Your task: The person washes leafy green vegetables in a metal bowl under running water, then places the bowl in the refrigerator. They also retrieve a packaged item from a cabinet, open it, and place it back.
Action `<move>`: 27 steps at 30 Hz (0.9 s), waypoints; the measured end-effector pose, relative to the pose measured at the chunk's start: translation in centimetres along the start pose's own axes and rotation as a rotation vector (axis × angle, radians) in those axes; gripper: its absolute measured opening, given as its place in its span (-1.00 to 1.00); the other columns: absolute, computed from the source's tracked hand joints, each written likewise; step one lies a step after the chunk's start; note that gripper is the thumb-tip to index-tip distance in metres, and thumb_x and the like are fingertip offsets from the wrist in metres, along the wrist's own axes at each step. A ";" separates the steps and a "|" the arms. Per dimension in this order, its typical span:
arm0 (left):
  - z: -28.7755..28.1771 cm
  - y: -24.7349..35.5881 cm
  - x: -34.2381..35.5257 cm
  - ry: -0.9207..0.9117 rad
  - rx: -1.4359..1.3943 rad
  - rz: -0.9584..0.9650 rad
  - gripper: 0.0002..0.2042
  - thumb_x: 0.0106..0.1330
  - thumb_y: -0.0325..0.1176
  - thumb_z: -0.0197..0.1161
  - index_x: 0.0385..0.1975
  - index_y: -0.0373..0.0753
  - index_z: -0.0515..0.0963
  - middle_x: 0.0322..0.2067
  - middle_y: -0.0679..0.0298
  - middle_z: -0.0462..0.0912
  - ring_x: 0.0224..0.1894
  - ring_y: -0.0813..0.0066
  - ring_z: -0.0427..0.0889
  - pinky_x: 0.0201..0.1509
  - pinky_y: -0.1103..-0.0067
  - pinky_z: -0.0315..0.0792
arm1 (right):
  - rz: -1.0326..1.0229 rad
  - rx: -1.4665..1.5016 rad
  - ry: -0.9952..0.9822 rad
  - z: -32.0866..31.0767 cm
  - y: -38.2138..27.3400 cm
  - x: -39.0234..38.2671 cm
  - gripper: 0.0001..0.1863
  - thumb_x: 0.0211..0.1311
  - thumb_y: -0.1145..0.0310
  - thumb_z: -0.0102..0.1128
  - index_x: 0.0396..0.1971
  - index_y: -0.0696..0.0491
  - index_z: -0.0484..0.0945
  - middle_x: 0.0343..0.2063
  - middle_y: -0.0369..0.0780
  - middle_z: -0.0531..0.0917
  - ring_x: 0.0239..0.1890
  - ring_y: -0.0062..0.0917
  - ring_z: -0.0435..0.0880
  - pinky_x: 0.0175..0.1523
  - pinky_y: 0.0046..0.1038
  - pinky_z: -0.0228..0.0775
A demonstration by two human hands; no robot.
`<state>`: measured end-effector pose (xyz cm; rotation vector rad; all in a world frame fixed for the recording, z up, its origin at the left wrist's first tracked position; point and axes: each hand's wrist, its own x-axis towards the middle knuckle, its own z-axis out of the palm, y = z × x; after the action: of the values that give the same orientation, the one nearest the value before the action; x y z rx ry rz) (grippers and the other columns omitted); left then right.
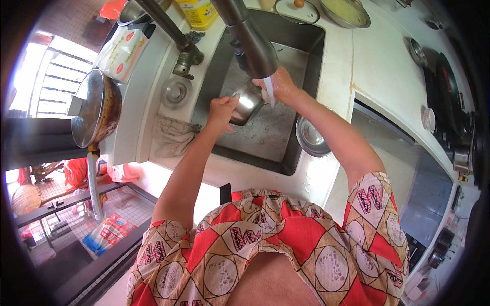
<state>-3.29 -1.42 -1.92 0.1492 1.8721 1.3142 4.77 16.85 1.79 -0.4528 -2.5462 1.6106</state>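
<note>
My left hand (222,113) grips a shiny stainless steel container (246,107), which is tilted inside the dark rectangular sink (293,166). My right hand (279,85) is closed at the container's far right side, around something pale that is mostly hidden; I cannot make out what it is. A dark faucet (247,43) runs a stream of water (271,94) beside my right hand. A grey cloth (171,140) lies on the sink's left edge. A round steel lid (311,137) rests on the right edge, partly behind my forearm.
Left are a lidded pan (94,109), a tissue pack (122,53), a small clear lid (176,92) and a second fixture (186,58). Behind stand a yellow jug (196,13), a glass lid (286,13) and a bowl (344,10). A dark hob (446,92) is at far right.
</note>
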 end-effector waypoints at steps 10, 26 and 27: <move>1.7 0.0 -1.0 0.016 -0.863 -0.160 -0.50 0.15 0.10 0.16 -0.16 -0.25 0.43 -0.10 0.10 0.46 -0.19 0.10 0.56 -0.52 0.08 0.49 | -0.904 -0.623 -0.052 5.4 1.0 -1.6 -0.78 -0.22 0.43 0.26 -0.46 0.03 0.48 -0.36 -0.25 0.43 -0.19 -0.34 0.42 -0.30 -0.39 0.38; 1.8 0.7 -0.6 0.017 -1.152 -0.234 -0.69 0.38 0.04 -0.19 -0.08 0.04 0.31 -0.14 0.30 0.47 -0.22 0.37 0.42 -0.47 0.46 0.20 | -0.008 -0.442 0.453 2.9 -0.7 -1.8 -0.77 -0.08 0.41 0.09 -0.35 0.12 0.51 -0.22 -0.15 0.53 -0.19 -0.20 0.50 -0.20 -0.22 0.42; 2.4 0.9 -0.4 0.009 -1.160 -0.251 -0.69 0.38 0.05 -0.20 -0.08 0.02 0.31 -0.16 0.26 0.46 -0.25 0.36 0.41 -0.48 0.45 0.21 | -0.157 -0.490 0.427 3.8 -1.3 -2.7 -0.76 -0.10 0.45 0.09 -0.33 0.12 0.49 -0.21 -0.15 0.51 -0.18 -0.20 0.49 -0.21 -0.22 0.42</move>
<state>-1.68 0.57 -1.19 -0.6639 0.8479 1.9720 6.17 12.29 1.47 -0.5468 -2.5295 0.7268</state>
